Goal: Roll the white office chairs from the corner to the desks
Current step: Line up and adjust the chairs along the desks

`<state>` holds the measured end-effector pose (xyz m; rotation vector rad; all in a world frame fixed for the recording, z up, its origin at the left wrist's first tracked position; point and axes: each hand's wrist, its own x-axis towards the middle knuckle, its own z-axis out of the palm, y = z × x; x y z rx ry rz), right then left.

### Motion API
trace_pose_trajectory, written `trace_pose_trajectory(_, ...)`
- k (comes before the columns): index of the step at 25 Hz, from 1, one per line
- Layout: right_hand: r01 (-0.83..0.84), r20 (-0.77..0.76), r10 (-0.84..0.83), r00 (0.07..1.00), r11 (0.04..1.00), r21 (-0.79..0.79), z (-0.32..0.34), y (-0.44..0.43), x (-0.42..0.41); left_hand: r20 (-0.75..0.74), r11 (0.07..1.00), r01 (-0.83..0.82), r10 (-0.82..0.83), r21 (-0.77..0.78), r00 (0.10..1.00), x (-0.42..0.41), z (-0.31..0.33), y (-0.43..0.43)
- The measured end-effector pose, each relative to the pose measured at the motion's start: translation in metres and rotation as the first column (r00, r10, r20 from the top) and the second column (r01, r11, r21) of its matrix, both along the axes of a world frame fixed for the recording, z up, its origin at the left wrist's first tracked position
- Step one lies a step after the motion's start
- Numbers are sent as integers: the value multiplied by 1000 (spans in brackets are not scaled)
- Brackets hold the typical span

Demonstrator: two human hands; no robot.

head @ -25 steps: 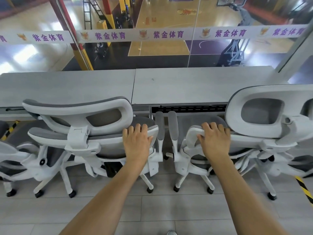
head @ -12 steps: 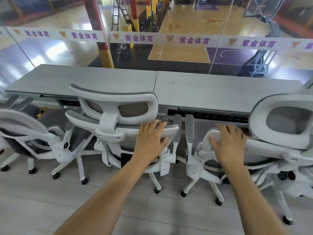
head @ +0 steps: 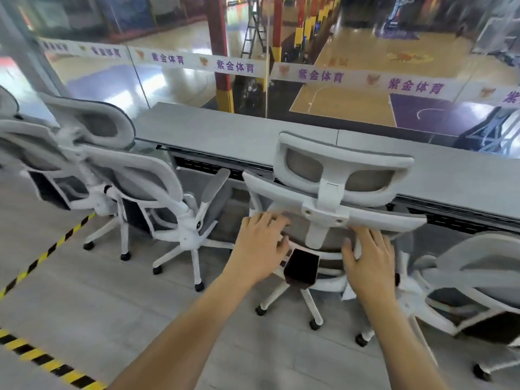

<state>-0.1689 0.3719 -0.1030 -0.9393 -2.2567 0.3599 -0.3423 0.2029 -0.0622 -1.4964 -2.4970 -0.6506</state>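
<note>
Hazard tape (head: 42, 260) runs diagonally across the floor (head: 98, 305) at the left edge. No chair wheel is on it.

The far-left chair (head: 42, 153) and second chair (head: 146, 187) are parked at the left end of the desk (head: 239, 136), backs toward the camera. The second chair's armrest (head: 216, 184) is flipped up and angled toward the next bay.

The middle chair (head: 337, 170) is the one being handled. It faces the desk's front edge, roughly at the joint between the two tops. I can't see how far the seat is under.

Left hand (head: 261, 243) lies flat on the left side of its backrest, fingers spread, pushing rather than gripping. Right hand (head: 368, 260) lies on the right side of the back frame, fingers fairly straight and thumb splayed past a white strut. It's blurred, so I can't tell if it's actually clamped.

The right chair (head: 478, 266) sits just beside it, and their base legs look close to overlapping low down.

Risks as I read them:
- The two bases tangle if the middle chair goes in skewed, because the gap on the right is tight.
- The second chair's raised armrest clips the middle chair if it drifts left.
- Pushing this high may tilt the back instead of rolling the wheels, jamming the chair against the desk edge.
- A flat-palm push gives little steering, so uneven force would swing the chair.
</note>
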Motion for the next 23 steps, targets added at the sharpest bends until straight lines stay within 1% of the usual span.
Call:
trace_pose_trajectory(2,-46,14,46,999,999,-19,-2,-38,-36,14,999,-33,33,-8,999,-27,-2,-37)
trace_pose_trajectory(5,-137,46,139,989,989,-53,-1,-79,-91,-4,996,-79,80,33,997,-68,-4,-80)
trace_pose_trajectory(9,-236,103,243,965,969,-77,-1,-108,-167,-8,986,-152,153,63,988,-126,-11,-114)
trace_pose_trajectory(12,-307,86,316,945,946,-105,-2,-121,-234,-35,983,-177,179,49,983,-177,-12,-128)
trace_pose_trajectory(15,-343,78,351,933,934,-99,-3,-136,-310,-64,975,-221,220,-3,973,-241,-6,-146)
trace_pose_trajectory(17,-381,65,387,920,920,-90,1,-151,-358,-85,961,-275,274,-1,958,-284,-1,-163)
trace_pose_trajectory(20,-449,87,455,886,890,-76,8,-177,-422,-113,933,-359,356,-11,928,-338,4,-194)
trace_pose_trajectory(23,-484,97,487,868,873,-61,11,-199,-470,-114,910,-414,410,-13,905,-380,3,-227)
